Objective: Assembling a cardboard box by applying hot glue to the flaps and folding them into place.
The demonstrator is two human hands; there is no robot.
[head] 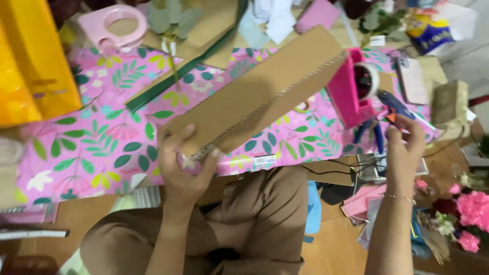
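Observation:
My left hand (182, 165) grips the near end of a long brown cardboard piece (265, 86) that slants up to the right over a pink wrapping paper with green leaf print (102, 137). My right hand (405, 145) is raised at the right, fingers curled, next to a blue-handled tool (389, 104) that lies beside a pink tape dispenser (351, 91). Whether my right hand touches the tool I cannot tell. My knees in brown trousers (265, 214) are below the paper.
A yellow bag (35, 66) lies at the left. A pink tape holder (114, 25), green sprigs (170, 20) and brown paper sit at the top. Pink flowers (471, 211), cables and scraps crowd the wooden floor at the right.

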